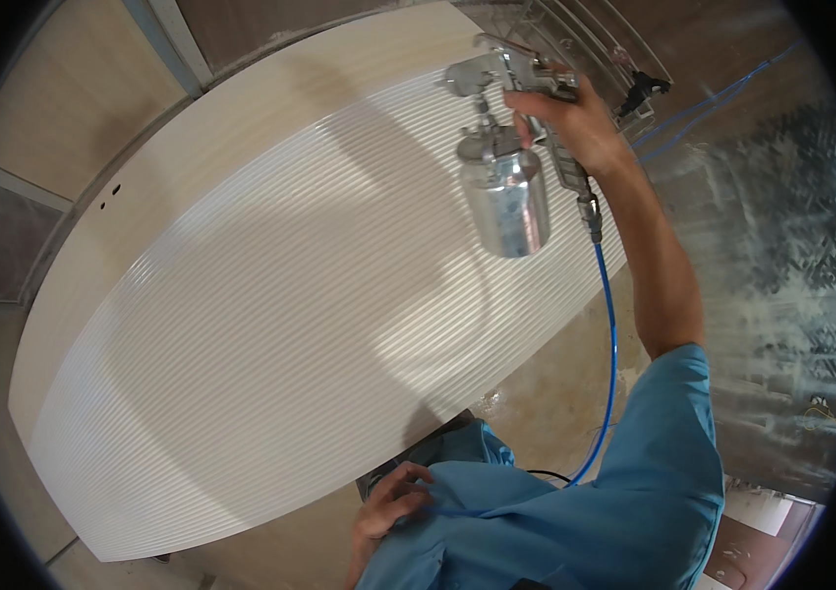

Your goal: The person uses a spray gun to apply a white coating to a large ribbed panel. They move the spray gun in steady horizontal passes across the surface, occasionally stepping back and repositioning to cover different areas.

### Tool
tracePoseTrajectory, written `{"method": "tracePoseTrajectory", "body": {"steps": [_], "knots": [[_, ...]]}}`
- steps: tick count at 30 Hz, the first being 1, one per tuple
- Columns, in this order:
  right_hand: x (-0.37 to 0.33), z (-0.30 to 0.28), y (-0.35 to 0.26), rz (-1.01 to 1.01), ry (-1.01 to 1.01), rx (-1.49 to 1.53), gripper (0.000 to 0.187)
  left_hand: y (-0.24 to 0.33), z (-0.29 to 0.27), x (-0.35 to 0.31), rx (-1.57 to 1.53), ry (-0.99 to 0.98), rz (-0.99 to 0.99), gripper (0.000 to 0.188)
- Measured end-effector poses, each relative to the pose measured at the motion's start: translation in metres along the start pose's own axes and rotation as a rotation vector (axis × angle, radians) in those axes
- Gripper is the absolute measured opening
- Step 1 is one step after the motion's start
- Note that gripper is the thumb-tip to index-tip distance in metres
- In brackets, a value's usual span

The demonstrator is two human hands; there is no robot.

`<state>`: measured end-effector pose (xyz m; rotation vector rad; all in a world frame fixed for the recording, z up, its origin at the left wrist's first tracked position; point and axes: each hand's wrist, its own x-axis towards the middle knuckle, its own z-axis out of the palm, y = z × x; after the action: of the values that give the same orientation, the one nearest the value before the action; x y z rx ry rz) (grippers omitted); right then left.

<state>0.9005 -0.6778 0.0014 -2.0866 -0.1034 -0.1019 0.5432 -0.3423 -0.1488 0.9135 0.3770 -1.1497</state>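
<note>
My right hand (580, 118) is wrapped round the handle of a silver spray gun (477, 74), held over the far right part of a large white ribbed panel (270, 295). A shiny metal cup (506, 206) hangs below the gun. From the handle's lower end a blue air hose (612, 334) runs down towards my body. Close to my waist, at the panel's near edge, my left hand (393, 501) has its fingers curled on a stretch of this hose that crosses in front of my blue clothing. Part of that grip is hidden.
A wire rack (595, 49) with a black clamp-like piece (644, 90) stands beyond the gun. More blue hose (732, 88) trails behind it. Wall panels (93, 98) border the far left side. A stained grey surface (762, 295) lies on the right.
</note>
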Motion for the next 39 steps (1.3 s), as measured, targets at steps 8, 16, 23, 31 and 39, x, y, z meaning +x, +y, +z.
{"method": "tracePoseTrajectory", "body": {"steps": [8, 16, 23, 31, 39], "knots": [[-0.005, 0.030, -0.032, -0.038, -0.106, 0.047, 0.020, 0.010, -0.022, -0.003, 0.057, 0.012, -0.025, 0.036], [0.072, 0.003, 0.070, 0.019, 0.139, -0.231, 0.055, 0.053, -0.029, 0.021, 0.153, -0.112, -0.131, 0.043], [0.090, -0.035, 0.097, 0.033, 0.341, -0.394, 0.059, 0.075, -0.036, 0.023, 0.105, -0.148, -0.136, 0.040], [0.047, 0.008, 0.061, -0.035, 0.104, 0.043, 0.051, 0.061, -0.045, -0.001, 0.105, -0.092, -0.075, 0.036], [-0.004, 0.129, -0.043, -0.005, -0.134, 0.092, 0.015, -0.012, -0.070, -0.031, 0.007, -0.118, 0.276, 0.038]]}}
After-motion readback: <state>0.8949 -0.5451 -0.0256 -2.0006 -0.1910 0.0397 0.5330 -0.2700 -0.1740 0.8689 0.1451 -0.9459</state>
